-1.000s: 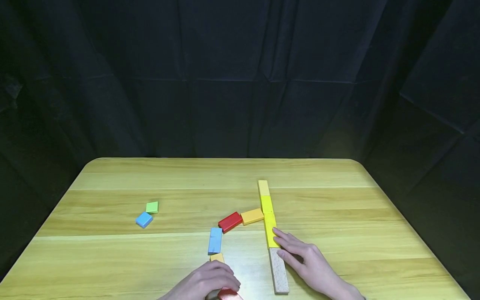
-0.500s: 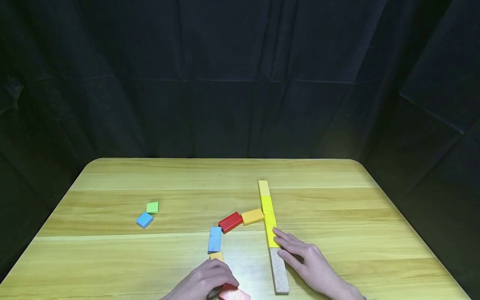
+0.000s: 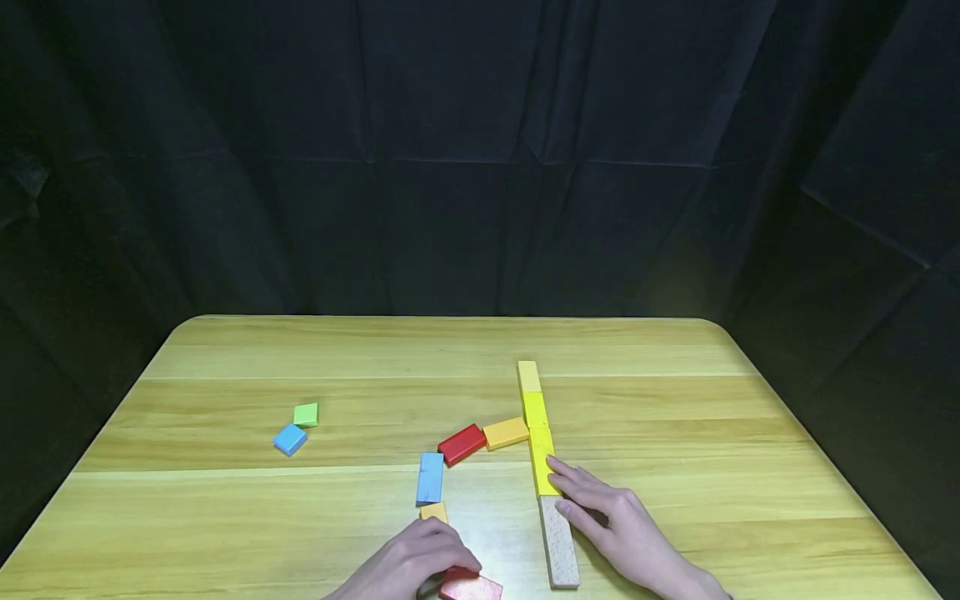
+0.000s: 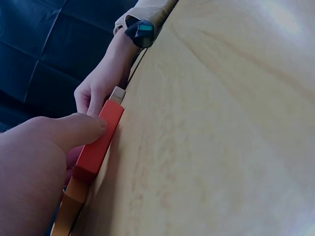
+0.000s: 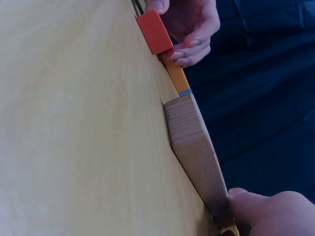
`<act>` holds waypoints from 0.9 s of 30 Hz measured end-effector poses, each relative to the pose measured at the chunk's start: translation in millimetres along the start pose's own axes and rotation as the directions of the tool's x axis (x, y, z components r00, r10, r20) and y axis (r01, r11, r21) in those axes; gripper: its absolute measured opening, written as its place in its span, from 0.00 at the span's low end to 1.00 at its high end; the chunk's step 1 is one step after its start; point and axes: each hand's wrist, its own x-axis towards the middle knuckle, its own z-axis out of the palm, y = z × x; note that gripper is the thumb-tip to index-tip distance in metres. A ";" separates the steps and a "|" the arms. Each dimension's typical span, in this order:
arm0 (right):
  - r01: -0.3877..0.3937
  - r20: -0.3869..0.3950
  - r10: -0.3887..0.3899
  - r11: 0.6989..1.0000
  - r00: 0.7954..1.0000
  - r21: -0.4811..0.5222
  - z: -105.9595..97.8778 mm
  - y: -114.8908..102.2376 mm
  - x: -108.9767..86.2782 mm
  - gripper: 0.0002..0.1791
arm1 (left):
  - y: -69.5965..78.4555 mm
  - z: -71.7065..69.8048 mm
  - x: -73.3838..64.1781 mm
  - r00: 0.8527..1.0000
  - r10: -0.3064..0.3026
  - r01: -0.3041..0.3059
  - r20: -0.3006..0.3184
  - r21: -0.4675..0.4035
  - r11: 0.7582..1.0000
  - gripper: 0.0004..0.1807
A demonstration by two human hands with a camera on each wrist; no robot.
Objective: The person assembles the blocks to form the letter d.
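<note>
In the head view my left hand [image 3: 416, 557], low in the middle, pinches a red block [image 3: 472, 587] lying flat. The left wrist view shows its thumb along the side of that red block [image 4: 101, 140]. An orange block [image 3: 433, 511] pokes out behind the knuckles, partly hidden. My right hand [image 3: 615, 521] lies with fingers extended along the right edge of a yellow block [image 3: 542, 462]. Its thumb reaches the far end of a long, pale wooden block [image 3: 559, 542]. Both blocks belong to a straight row running away from me.
Another yellow block [image 3: 534, 409] and a pale yellow one [image 3: 528, 376] continue the row. An orange-yellow block [image 3: 506, 433], a dark red block [image 3: 462, 444] and a blue block [image 3: 430, 478] form a curve. Farther left are a green block [image 3: 306, 415] and a small blue block [image 3: 290, 439].
The red block under my left hand has shifted slightly right and turned a little. The blue and orange blocks beyond it have edged away from me. My right hand stays in place.
</note>
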 end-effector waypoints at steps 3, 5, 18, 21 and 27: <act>-0.001 -0.001 0.001 1.000 1.000 -0.002 0.0 -0.4 -0.1 0.19 | 0.8 0.0 -0.1 1.000 -0.025 0.025 0.015 -0.011 1.000 0.14; -0.005 0.000 0.005 1.000 1.000 -0.004 -0.1 -0.5 -0.1 0.19 | 1.5 -0.2 -0.1 0.999 -0.046 0.047 0.024 -0.027 0.999 0.14; -0.008 -0.001 0.008 1.000 1.000 0.004 0.0 0.7 -0.7 0.19 | 0.8 1.5 0.2 0.999 -0.042 0.042 0.000 -0.024 0.999 0.13; -0.012 0.000 0.012 1.000 1.000 0.001 0.0 0.9 -0.7 0.19 | 0.6 1.7 0.4 0.999 -0.035 0.035 -0.007 -0.026 0.999 0.13; -0.012 0.004 0.012 1.000 1.000 -0.003 0.5 0.5 -0.3 0.19 | -2.0 1.4 0.0 1.000 -0.006 0.005 -0.022 -0.025 1.000 0.14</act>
